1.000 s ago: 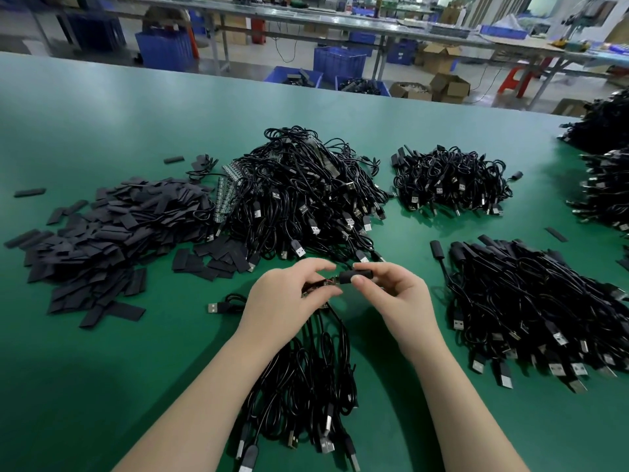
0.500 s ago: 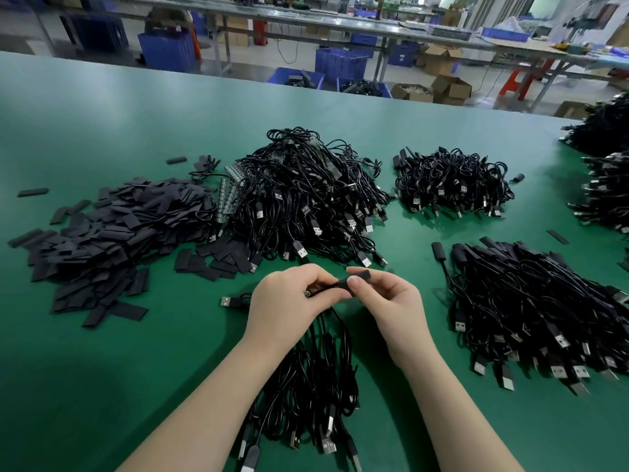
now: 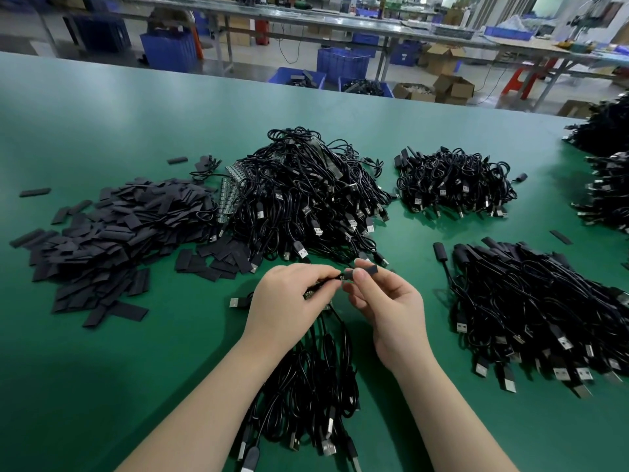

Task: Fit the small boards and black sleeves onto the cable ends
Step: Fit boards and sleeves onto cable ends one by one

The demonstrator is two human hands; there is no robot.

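Note:
My left hand (image 3: 289, 298) grips a bunch of black cables (image 3: 316, 379) whose small board ends poke out under its fingers, and pinches one cable end at its fingertips. My right hand (image 3: 388, 301) pinches a black sleeve (image 3: 366, 270) that sits on that cable end, between thumb and forefinger. The two hands meet above the green table (image 3: 102, 369), just in front of the big cable pile. The held cables hang down between my forearms, USB plugs at the bottom.
A heap of flat black sleeves (image 3: 112, 229) lies at the left. A large cable pile (image 3: 306, 195) with strips of small boards (image 3: 228, 195) is at the centre, a smaller pile (image 3: 452, 182) behind right, sleeved cables (image 3: 531, 308) at the right.
The sleeve has slid along the cable end toward my left hand's fingertips and my hands have drawn closer together. The piles have not moved.

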